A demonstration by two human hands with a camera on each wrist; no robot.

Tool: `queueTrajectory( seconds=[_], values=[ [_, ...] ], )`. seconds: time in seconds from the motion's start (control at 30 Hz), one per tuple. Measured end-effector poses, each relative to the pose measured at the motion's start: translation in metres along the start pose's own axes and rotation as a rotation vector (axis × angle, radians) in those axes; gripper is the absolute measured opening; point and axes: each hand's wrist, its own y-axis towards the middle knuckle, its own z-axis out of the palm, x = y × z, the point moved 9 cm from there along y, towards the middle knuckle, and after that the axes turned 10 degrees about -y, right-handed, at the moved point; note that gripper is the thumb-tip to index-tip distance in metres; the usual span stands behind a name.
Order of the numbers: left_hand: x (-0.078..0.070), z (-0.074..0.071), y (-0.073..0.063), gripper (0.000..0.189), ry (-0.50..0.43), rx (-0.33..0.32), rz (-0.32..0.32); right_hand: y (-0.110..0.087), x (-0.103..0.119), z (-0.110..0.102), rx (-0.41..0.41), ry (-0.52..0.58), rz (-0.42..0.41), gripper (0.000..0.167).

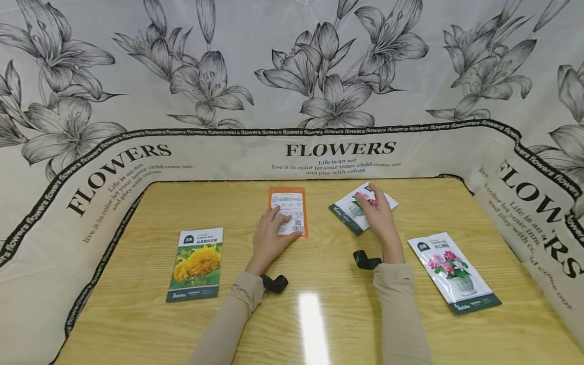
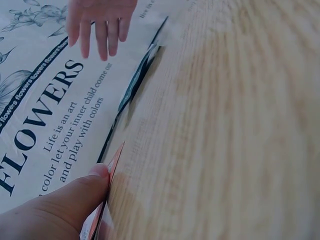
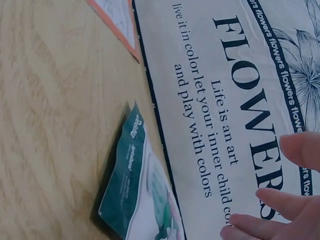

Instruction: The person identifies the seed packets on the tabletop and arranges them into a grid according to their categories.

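Observation:
My left hand [image 1: 270,234] rests on an orange-edged seed packet [image 1: 298,203], which shows its white printed back. In the left wrist view the thumb [image 2: 75,200] lies along the packet's edge [image 2: 114,167]. Over a tilted white and green seed packet [image 1: 349,212] with pink flowers hovers my right hand [image 1: 380,218]. The right wrist view shows that hand [image 3: 285,215] with its fingers spread, apart from the packet [image 3: 127,170], whose green end is raised off the wood.
A seed packet with yellow flowers [image 1: 197,266] lies at the left of the wooden table [image 1: 347,324]. Another pink-flower packet [image 1: 453,274] is at the right. Flower-printed cloth [image 1: 228,152] stands round the table's back and sides.

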Motion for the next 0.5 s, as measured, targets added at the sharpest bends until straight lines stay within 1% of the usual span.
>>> queueTrajectory(
  seconds=[0.17,0.3,0.43,0.5],
  values=[
    [0.001,-0.002,0.0,0.054,-0.014,0.006,-0.011,0.0,-0.013,0.002,-0.018,-0.003,0.062,0.066],
    [0.003,0.0,-0.001,0.055,-0.019,0.025,-0.038,-0.001,-0.025,0.007,0.006,-0.031,0.087,0.067],
    [0.003,0.001,-0.001,0.056,-0.016,0.042,-0.043,0.001,-0.035,0.012,0.033,-0.054,0.088,0.069],
    [0.003,0.0,-0.001,0.057,-0.018,0.041,-0.036,0.003,-0.035,0.016,0.057,-0.075,0.065,0.07]
  ],
)
